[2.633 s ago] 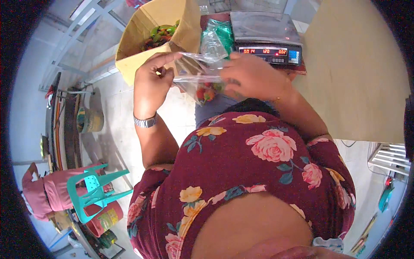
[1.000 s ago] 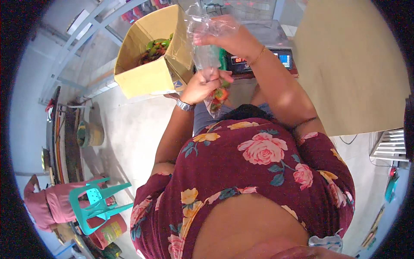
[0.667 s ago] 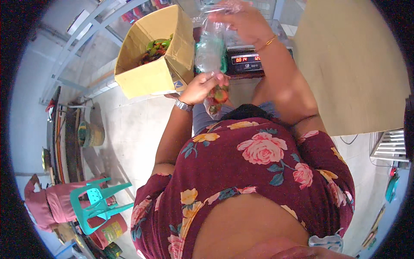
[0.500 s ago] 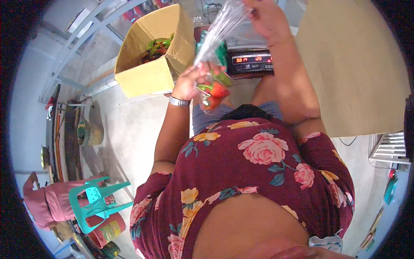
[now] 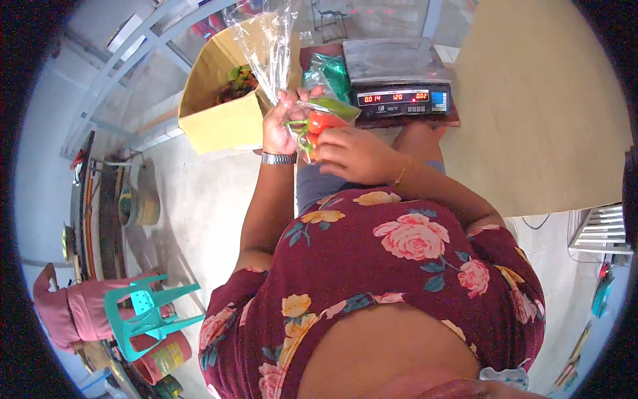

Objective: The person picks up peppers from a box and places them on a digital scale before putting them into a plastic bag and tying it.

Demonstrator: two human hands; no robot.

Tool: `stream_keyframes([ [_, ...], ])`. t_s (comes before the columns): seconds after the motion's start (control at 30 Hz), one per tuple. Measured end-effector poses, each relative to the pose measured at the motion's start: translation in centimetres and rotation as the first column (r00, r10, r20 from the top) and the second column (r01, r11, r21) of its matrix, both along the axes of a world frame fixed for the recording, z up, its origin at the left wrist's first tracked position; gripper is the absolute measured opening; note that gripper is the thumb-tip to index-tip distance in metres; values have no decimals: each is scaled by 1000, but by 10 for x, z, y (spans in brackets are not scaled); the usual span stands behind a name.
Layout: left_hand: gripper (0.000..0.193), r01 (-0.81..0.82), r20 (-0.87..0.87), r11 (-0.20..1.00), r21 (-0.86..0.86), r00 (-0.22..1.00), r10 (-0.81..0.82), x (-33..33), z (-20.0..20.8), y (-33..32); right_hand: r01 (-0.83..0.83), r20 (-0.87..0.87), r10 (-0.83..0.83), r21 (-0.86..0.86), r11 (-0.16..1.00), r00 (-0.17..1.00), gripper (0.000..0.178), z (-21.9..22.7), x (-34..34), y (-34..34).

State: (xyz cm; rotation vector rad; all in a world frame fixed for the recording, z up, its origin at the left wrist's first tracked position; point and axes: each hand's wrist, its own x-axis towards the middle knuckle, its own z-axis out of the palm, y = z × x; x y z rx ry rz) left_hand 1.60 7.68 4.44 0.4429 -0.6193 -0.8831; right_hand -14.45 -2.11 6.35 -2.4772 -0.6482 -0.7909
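My left hand, with a metal watch at the wrist, grips the neck of a clear plastic bag, its loose upper part flaring up and away. Inside the bag are red peppers with green stems and a green pepper. From the right, my right hand has its curled fingers closed around the lower side of the filled bag. Those fingers partly cover the peppers. Just beyond my hands is a digital scale with a lit red display and nothing on its metal platform.
An open cardboard box at far left holds more peppers. Green plastic lies beside the scale. A large cardboard sheet covers the right side. A turquoise chair and a red bucket stand at lower left.
My right hand has come down from the bag's stretched top to the peppers at its bottom. The bag's upper part now leans left, and the scale is uncovered.
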Motion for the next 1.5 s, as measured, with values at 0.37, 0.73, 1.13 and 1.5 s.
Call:
stream_keyframes([
  [0.37,17,-477,752,613,630,573,-327,-29,39,12,172,-14,-171,28,985,985,40,27,0,-4],
  [0.73,20,-348,938,882,317,-24,-347,-34,27,18,206,-152,-268,-334,920,951,33,-4,-15,-46],
  [1.13,14,-417,982,896,155,-36,-187,-36,60,1,303,-190,-427,-465,832,884,17,41,-34,-65],
  [1.5,12,-337,925,866,370,225,-307,-23,69,15,427,40,-469,-486,763,883,14,35,-67,-118],
])
